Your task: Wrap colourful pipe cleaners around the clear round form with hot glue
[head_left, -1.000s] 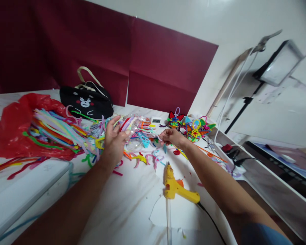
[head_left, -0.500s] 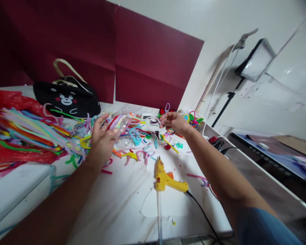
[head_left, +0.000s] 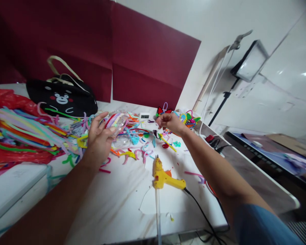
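Observation:
My left hand (head_left: 100, 139) is closed around a clear plastic ball (head_left: 118, 124) with curved stripes of red, lilac and pale pipe cleaner on it. Fingers pinched, my right hand (head_left: 167, 123) hovers over the far side of the table; anything between its fingertips is hidden. Just below that hand lie a yellow stick (head_left: 169, 143), a dark tuft and a red piece. Nearer to me, a yellow hot glue gun (head_left: 165, 178) rests on a white sheet, nozzle pointing away, with a clear glue stick (head_left: 157, 211) sticking out of its back.
Bundled pipe cleaners (head_left: 28, 131) lie on a red plastic bag (head_left: 5, 97) at the left. Behind stand a black bag (head_left: 73, 98) and a small digital display (head_left: 144, 116). The glue gun's black cord (head_left: 200, 207) runs off the front edge. A lamp (head_left: 252, 63) stands at right.
The pale strand seen at my right fingertips earlier no longer shows there. My left hand still holds the ball. The whole view has shifted slightly.

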Demonstrator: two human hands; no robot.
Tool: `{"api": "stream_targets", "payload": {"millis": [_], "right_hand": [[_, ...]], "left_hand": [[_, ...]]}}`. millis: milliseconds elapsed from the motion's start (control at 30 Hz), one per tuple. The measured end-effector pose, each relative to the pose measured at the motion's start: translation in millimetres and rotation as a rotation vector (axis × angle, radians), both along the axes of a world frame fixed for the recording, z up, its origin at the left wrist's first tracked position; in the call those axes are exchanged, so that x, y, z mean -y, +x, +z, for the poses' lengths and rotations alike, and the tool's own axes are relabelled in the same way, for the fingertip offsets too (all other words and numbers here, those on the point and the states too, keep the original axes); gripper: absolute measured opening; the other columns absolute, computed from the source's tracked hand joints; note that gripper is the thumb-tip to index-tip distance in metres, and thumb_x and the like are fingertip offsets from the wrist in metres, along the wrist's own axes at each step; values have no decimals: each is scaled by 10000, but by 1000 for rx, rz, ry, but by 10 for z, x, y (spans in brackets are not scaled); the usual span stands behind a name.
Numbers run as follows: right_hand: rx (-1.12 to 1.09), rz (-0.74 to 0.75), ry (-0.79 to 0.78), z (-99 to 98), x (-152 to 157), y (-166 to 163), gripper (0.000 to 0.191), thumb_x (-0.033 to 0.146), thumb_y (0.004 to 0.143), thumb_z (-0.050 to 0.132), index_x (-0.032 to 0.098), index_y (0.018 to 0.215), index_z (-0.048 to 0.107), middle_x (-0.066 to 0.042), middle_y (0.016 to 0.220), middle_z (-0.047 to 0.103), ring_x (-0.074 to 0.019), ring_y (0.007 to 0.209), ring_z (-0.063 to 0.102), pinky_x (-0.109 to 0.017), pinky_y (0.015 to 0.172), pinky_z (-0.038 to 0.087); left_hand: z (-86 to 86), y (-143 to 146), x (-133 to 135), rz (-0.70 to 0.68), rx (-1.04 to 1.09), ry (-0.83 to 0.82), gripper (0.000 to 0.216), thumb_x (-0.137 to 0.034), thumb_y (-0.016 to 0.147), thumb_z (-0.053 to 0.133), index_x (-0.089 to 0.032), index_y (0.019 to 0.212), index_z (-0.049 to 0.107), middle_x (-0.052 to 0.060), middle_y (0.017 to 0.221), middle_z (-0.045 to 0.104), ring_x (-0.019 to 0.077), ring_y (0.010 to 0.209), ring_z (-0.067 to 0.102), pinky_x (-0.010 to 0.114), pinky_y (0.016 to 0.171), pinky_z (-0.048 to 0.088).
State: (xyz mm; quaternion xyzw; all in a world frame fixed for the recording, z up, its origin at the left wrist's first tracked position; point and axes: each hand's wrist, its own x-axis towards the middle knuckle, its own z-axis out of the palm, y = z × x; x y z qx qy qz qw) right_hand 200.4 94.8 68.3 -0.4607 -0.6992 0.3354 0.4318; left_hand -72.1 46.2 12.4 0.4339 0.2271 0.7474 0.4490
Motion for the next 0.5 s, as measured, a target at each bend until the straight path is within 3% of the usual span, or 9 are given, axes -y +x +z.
{"api": "stream_targets", "payload": {"millis": [233,500], "right_hand": [[-23,33,42,-137,130,161,166,277,626,749,175,725,663,10,596,661,-146,548,662,-235,495,508],[8,-69,229,-50,79,216,61,219,700,620,193,737,661,8,612,662,-142,575,634,-253,560,492]], "left_hand": [[-18,21,64,-168,-93,-47,562,-213,629,721,-245,1181,617,95,1279,603,331,1164,611,424,869,601],[-54,-10,58,-247,-125,-11,517,-200,678,696,-234,1189,624,93,1377,566,330,1222,588,440,931,579]]}}
